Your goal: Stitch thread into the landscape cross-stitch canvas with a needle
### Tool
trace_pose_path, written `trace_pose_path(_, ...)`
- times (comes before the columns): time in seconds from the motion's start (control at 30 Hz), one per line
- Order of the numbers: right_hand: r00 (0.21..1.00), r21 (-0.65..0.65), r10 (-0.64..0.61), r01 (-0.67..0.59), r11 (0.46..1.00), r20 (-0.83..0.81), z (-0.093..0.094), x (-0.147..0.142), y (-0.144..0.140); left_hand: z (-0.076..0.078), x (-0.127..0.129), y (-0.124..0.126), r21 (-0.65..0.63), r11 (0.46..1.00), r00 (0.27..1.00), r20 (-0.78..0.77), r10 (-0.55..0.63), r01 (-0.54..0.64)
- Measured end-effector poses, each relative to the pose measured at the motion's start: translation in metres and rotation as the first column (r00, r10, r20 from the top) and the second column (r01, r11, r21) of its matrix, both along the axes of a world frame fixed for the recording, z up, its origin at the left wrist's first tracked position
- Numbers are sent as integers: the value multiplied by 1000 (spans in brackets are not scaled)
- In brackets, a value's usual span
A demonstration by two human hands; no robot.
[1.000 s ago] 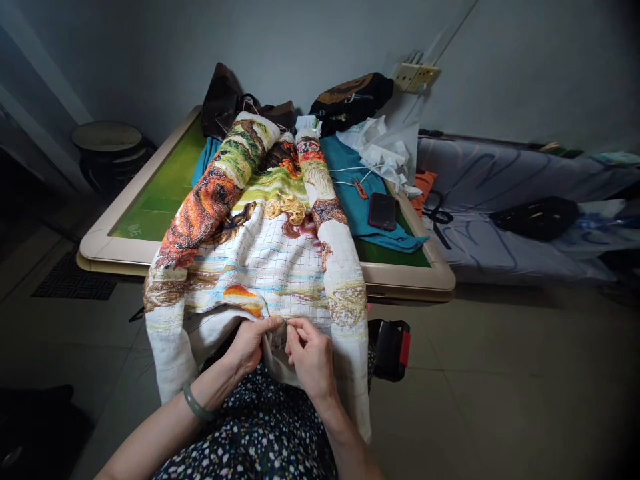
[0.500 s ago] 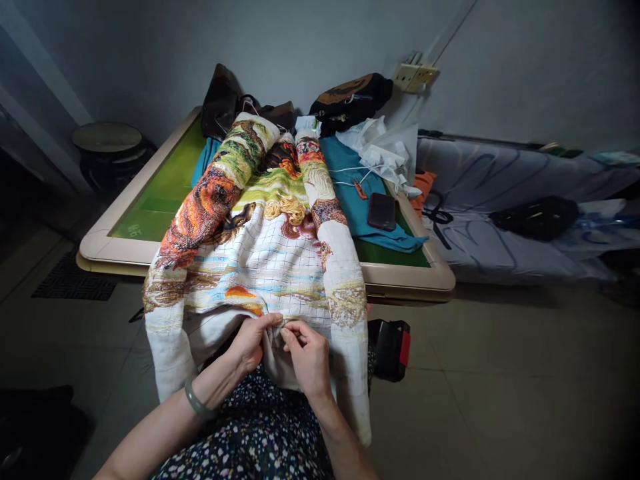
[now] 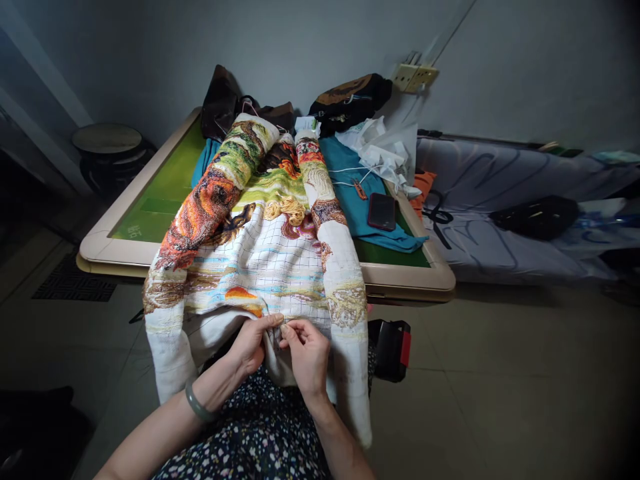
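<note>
A large cross-stitch cloth (image 3: pixel 260 260) with orange, green and brown stitched areas hangs from the green-topped table (image 3: pixel 150 193) down into my lap. My left hand (image 3: pixel 250 343) pinches the cloth's near folded edge, a green bangle on its wrist. My right hand (image 3: pixel 305 350) is right beside it, with thumb and fingers pinched together at the same fold, seemingly on a needle too small to make out. Both hands touch the cloth above my flowered dress.
On the table lie a blue cloth (image 3: pixel 357 200), a dark phone (image 3: pixel 382 211), white cables, white bags and dark bags (image 3: pixel 350 100) at the back. A black-and-red object (image 3: pixel 393 348) sits under the table edge. A bed (image 3: pixel 525 193) stands at the right, a round stool (image 3: pixel 107 140) at the left.
My right hand has shifted slightly left and closer to my left hand at the fold. The cloth has barely moved.
</note>
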State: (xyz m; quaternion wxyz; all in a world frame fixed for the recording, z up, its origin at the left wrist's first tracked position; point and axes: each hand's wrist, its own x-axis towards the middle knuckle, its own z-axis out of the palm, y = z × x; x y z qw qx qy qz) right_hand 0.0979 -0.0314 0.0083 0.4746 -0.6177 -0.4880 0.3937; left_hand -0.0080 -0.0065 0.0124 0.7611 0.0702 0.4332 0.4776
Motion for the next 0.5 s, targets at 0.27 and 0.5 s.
trace_pose_path(0.27, 961, -18, 194, -195, 981, 194, 21, 8, 16, -1, -6, -3, 89, 994, 998, 4, -59, 58)
trace_pose_path(0.5, 998, 89, 51, -47, 995, -44, 38, 15, 19, 7, -6, -3, 111, 992, 997, -53, -47, 53)
